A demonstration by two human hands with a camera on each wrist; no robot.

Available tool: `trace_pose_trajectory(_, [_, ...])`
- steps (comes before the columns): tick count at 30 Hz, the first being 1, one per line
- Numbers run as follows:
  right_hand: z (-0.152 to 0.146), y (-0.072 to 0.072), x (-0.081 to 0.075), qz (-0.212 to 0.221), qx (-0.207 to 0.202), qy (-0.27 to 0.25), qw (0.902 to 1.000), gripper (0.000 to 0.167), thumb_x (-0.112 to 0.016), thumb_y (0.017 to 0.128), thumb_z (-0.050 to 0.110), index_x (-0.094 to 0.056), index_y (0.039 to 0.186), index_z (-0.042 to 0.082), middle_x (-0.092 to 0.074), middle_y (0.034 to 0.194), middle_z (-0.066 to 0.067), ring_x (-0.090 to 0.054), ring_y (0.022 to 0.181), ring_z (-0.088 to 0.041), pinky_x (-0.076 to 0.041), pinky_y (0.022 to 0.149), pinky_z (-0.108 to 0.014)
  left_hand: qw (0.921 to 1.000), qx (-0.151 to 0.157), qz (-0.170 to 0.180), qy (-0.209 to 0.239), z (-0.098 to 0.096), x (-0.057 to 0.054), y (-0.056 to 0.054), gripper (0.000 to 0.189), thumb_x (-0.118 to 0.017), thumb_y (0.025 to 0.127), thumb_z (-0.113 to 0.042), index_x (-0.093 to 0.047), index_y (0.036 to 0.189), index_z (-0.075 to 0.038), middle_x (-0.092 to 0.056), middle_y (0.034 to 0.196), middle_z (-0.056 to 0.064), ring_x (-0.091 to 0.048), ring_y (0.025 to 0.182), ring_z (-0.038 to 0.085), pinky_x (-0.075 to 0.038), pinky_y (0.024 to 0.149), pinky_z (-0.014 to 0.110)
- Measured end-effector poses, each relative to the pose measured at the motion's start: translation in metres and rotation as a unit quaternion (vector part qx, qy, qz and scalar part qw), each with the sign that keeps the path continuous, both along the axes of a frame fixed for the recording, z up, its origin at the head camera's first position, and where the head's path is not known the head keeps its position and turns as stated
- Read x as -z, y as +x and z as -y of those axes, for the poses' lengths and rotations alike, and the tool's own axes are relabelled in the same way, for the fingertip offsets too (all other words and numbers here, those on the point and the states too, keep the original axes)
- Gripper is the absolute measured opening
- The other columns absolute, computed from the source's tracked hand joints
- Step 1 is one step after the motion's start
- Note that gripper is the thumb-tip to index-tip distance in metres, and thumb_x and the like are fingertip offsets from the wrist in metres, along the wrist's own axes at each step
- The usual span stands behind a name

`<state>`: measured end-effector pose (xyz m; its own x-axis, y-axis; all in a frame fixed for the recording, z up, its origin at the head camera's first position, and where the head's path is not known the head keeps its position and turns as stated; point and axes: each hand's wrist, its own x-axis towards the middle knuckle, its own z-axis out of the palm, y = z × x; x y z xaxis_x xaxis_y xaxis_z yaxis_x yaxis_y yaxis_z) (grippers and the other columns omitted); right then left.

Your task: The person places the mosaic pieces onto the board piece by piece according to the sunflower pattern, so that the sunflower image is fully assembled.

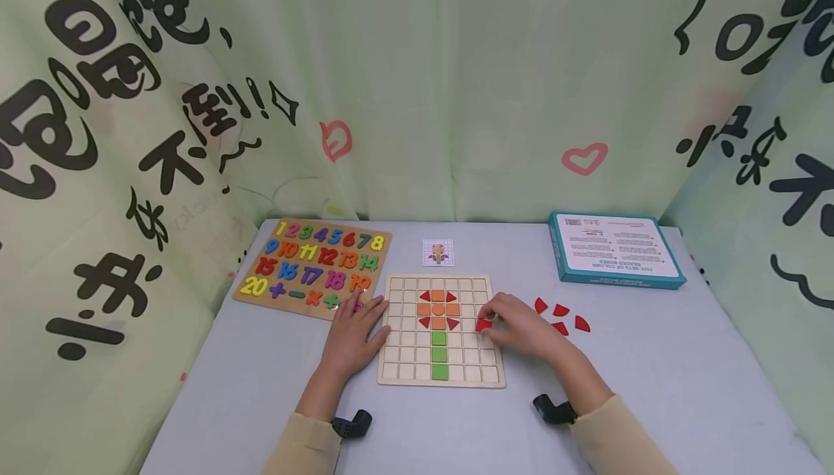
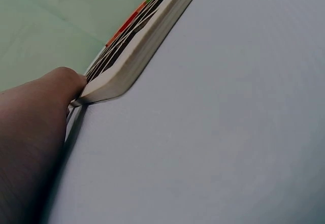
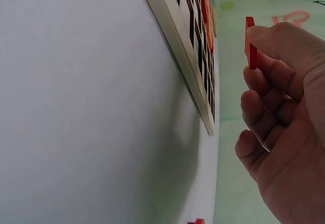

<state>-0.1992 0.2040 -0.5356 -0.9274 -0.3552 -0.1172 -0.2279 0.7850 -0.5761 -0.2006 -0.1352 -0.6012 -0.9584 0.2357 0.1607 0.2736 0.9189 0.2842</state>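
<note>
A wooden grid board (image 1: 404,371) lies on the table with an orange, red and green flower pattern of flat tiles set in its squares. My left hand (image 1: 352,334) rests along the board's left edge, fingers extended, the thumb at the frame; the left wrist view shows the thumb against the board corner. Between thumb and fingertips, my right hand (image 1: 524,328) pinches a red tile (image 3: 251,43) with a rounded side, held over the board's right edge. In the right wrist view its other fingers are loosely curled. Several loose red tiles (image 1: 561,310) lie right of the board.
A wooden number board (image 1: 280,300) with coloured numerals sits at the left, partly behind my left hand. Beyond the grid board lies a small pattern card (image 1: 438,253). A blue-edged box (image 1: 615,250) is at the back right, and curtains (image 1: 449,84) surround the table.
</note>
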Motion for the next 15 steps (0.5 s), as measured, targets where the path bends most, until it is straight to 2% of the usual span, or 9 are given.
trace_pose_trajectory(8, [0.022, 0.014, 0.004, -0.008, -0.04, 0.015, 0.9991, 0.032, -0.083, 0.078, 0.028, -0.066, 0.104, 0.024, -0.059, 0.1, 0.01, -0.053, 0.095, -0.008, -0.055, 0.078, -0.022, 1.0, -0.001, -0.002, -0.004, 0.0, 0.002, -0.001, 0.056, -0.057, 0.094, -0.052, -0.05, 0.146, -0.03, -0.048, 0.152, -0.008, -0.018, 0.154, 0.028, -0.015, 0.125, 0.052])
trace_pose_trajectory(15, [0.033, 0.02, 0.009, -0.02, -0.082, 0.005, 0.9964, 0.027, -0.08, 0.081, 0.03, -0.067, 0.104, 0.024, -0.058, 0.097, 0.013, -0.052, 0.094, -0.006, -0.054, 0.077, -0.021, 1.0, 0.0, -0.001, -0.004, 0.0, 0.001, -0.001, 0.056, -0.057, 0.094, -0.051, -0.05, 0.145, -0.029, -0.047, 0.152, -0.008, -0.018, 0.154, 0.028, -0.015, 0.125, 0.052])
